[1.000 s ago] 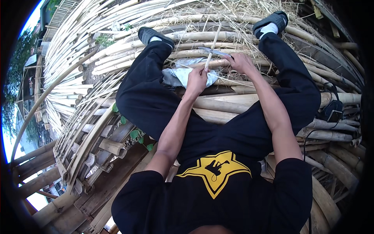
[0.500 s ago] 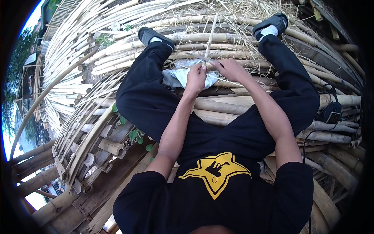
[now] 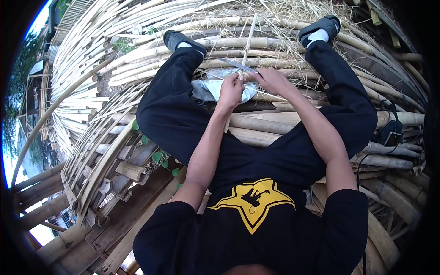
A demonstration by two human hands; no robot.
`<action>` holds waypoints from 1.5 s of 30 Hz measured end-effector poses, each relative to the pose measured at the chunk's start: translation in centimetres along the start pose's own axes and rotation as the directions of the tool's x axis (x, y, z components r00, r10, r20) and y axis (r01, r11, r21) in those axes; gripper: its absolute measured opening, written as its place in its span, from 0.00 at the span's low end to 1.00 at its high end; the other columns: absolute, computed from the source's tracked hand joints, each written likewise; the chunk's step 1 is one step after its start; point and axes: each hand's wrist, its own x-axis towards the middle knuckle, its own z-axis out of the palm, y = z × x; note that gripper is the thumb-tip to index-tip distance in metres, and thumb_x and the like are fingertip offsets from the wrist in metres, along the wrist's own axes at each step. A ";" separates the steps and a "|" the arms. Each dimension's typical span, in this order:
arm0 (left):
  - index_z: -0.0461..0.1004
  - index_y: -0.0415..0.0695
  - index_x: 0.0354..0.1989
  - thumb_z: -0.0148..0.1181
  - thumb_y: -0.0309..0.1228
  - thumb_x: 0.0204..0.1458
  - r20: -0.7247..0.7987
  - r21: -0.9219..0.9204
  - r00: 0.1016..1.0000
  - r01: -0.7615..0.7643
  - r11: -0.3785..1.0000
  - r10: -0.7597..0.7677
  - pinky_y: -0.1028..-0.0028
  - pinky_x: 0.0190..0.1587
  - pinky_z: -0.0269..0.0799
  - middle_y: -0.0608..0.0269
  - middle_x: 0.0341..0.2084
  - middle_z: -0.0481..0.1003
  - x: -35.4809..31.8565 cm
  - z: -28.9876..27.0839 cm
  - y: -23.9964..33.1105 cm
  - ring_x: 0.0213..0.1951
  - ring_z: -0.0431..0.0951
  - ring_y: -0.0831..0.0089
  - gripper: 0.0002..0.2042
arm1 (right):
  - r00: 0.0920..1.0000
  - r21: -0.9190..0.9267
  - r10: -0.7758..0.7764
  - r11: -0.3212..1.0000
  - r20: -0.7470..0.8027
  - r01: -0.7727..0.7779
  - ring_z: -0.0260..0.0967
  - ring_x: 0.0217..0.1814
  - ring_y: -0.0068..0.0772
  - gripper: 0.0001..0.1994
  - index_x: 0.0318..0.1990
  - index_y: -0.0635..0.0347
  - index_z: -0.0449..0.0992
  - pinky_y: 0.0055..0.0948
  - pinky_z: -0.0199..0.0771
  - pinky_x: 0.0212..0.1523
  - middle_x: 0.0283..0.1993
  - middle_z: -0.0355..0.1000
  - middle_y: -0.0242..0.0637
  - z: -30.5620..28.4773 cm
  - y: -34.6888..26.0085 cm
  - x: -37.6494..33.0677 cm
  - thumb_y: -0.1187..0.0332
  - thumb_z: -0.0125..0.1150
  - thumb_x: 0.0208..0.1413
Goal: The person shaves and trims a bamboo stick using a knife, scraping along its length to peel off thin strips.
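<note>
My left hand (image 3: 232,91) is closed round a thin pale bamboo strip (image 3: 249,42), which points away from me between my feet. Its near end comes out below the hand, beside my forearm. In my right hand (image 3: 273,82), fingers wrapped round a mostly hidden handle, is a knife (image 3: 234,63). The grey blade points to the left and crosses the strip just beyond my left fingers. Beneath both hands lies a crumpled whitish sheet (image 3: 206,90) on the bamboo poles.
Bamboo poles (image 3: 256,123) lie under and between my spread legs. Thin shavings (image 3: 293,52) are scattered near my right shoe (image 3: 321,32). Stacked bamboo (image 3: 87,50) fills the left side. A small black device with a cable (image 3: 393,137) rests right of my knee. Green leaves (image 3: 158,157) poke up at the left.
The knife blade has shifted slightly away from me and left along the strip, showing more of its length. My right hand has turned a little; my left hand keeps its hold.
</note>
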 end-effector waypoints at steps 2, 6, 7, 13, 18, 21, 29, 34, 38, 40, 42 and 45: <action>0.69 0.39 0.34 0.46 0.31 0.61 0.010 -0.057 1.000 -0.001 0.998 0.001 0.81 0.10 0.48 0.74 0.13 0.60 -0.1 0.0 -0.1 0.11 0.53 0.86 0.09 | 0.987 -0.089 -0.149 0.986 -0.057 0.143 0.70 0.38 0.59 0.25 0.34 0.65 0.73 0.50 0.68 0.42 0.32 0.72 0.57 1.5 0.7 -0.1 0.49 0.39 0.62; 0.68 0.40 0.35 0.46 0.32 0.61 0.053 -0.061 0.992 0.115 0.991 -0.112 0.80 0.10 0.47 0.74 0.13 0.59 -1.3 -0.3 -0.2 0.11 0.53 0.86 0.08 | 0.875 -0.078 0.372 0.908 -0.309 -0.413 0.69 0.41 0.61 0.23 0.36 0.66 0.71 0.51 0.67 0.42 0.34 0.71 0.60 -2.4 9.8 2.3 0.52 0.40 0.62; 0.67 0.41 0.34 0.45 0.32 0.61 0.066 -0.022 0.995 0.078 0.997 -0.076 0.79 0.09 0.46 0.75 0.12 0.58 -1.4 -0.3 -0.2 0.10 0.52 0.86 0.08 | 0.755 0.039 0.493 0.847 -0.431 -0.531 0.69 0.43 0.61 0.24 0.36 0.67 0.72 0.51 0.67 0.45 0.36 0.72 0.60 -3.9 13.5 2.0 0.52 0.40 0.62; 0.66 0.39 0.35 0.43 0.33 0.62 0.050 -0.068 0.999 0.006 0.998 -0.003 0.81 0.09 0.45 0.75 0.12 0.57 -0.9 -0.1 0.8 0.10 0.50 0.87 0.10 | 0.780 0.122 0.388 0.917 -0.491 -0.380 0.67 0.46 0.64 0.25 0.42 0.67 0.69 0.51 0.65 0.47 0.39 0.71 0.62 -3.7 8.3 1.9 0.49 0.41 0.59; 0.66 0.39 0.38 0.44 0.33 0.63 0.155 -0.175 0.988 0.016 0.984 0.012 0.82 0.11 0.49 0.74 0.12 0.58 -1.2 0.7 1.2 0.10 0.51 0.87 0.09 | 0.877 0.728 0.453 0.654 -0.159 -0.206 0.59 0.13 0.26 0.24 0.31 0.62 0.69 0.28 0.58 0.14 0.17 0.63 0.32 -3.0 3.0 1.6 0.45 0.55 0.54; 0.67 0.40 0.37 0.44 0.33 0.63 0.400 -0.211 0.916 0.072 0.975 0.019 0.83 0.14 0.57 0.71 0.13 0.62 -1.3 0.6 1.9 0.11 0.58 0.85 0.09 | 0.880 0.921 0.455 0.384 -0.134 -0.058 0.45 0.10 0.10 0.17 0.28 0.56 0.67 0.19 0.42 0.09 0.15 0.53 0.19 -3.6 1.8 1.7 0.52 0.59 0.55; 0.65 0.38 0.42 0.44 0.38 0.62 0.568 -0.242 0.823 0.130 0.962 0.031 0.75 0.22 0.75 0.58 0.21 0.72 -2.5 1.6 4.3 0.14 0.71 0.76 0.13 | 0.884 0.960 0.424 0.265 -0.197 0.086 0.45 0.11 0.10 0.12 0.27 0.57 0.67 0.18 0.45 0.11 0.15 0.53 0.18 -4.6 -0.6 -0.1 0.62 0.58 0.57; 0.66 0.40 0.42 0.41 0.39 0.63 0.353 -0.272 0.935 0.069 0.960 0.032 0.79 0.15 0.69 0.62 0.21 0.70 -3.5 2.3 6.8 0.11 0.63 0.81 0.14 | 0.955 0.946 0.279 0.325 -0.098 0.002 0.51 0.13 0.13 0.12 0.24 0.59 0.69 0.19 0.46 0.12 0.16 0.60 0.23 -3.0 -4.4 -1.6 0.64 0.57 0.57; 0.66 0.43 0.38 0.42 0.41 0.63 0.359 -0.275 0.933 0.097 0.956 0.009 0.85 0.10 0.53 0.74 0.15 0.59 -3.6 1.1 7.4 0.09 0.54 0.88 0.13 | 0.983 0.884 0.180 0.463 -0.033 -0.056 0.57 0.15 0.19 0.17 0.29 0.66 0.73 0.26 0.54 0.16 0.18 0.65 0.31 -3.2 -4.8 -1.8 0.58 0.56 0.57; 0.65 0.43 0.37 0.42 0.40 0.63 0.386 -0.280 0.922 0.094 0.955 0.023 0.85 0.09 0.52 0.74 0.15 0.58 -4.4 1.0 8.2 0.08 0.54 0.88 0.13 | 0.954 0.545 0.177 0.839 -0.243 -0.017 0.62 0.20 0.26 0.23 0.30 0.67 0.74 0.32 0.61 0.23 0.20 0.67 0.37 -4.3 -5.0 -2.3 0.50 0.55 0.56; 0.65 0.44 0.37 0.41 0.40 0.64 0.370 -0.276 0.928 0.083 0.957 0.026 0.85 0.10 0.52 0.74 0.15 0.56 -4.9 0.8 9.2 0.09 0.52 0.88 0.13 | 0.947 0.464 0.154 0.886 -0.281 -0.006 0.66 0.24 0.35 0.27 0.31 0.69 0.73 0.37 0.63 0.29 0.21 0.68 0.43 -5.3 -4.9 -2.6 0.46 0.53 0.55; 0.65 0.44 0.37 0.39 0.39 0.64 0.356 -0.241 0.934 0.096 0.966 -0.004 0.84 0.14 0.50 0.75 0.15 0.54 -5.4 0.1 10.0 0.11 0.51 0.87 0.13 | 0.972 0.209 0.100 0.976 -0.211 -0.055 0.69 0.26 0.47 0.23 0.28 0.69 0.74 0.41 0.66 0.31 0.21 0.69 0.49 -7.9 -6.3 -3.9 0.51 0.54 0.54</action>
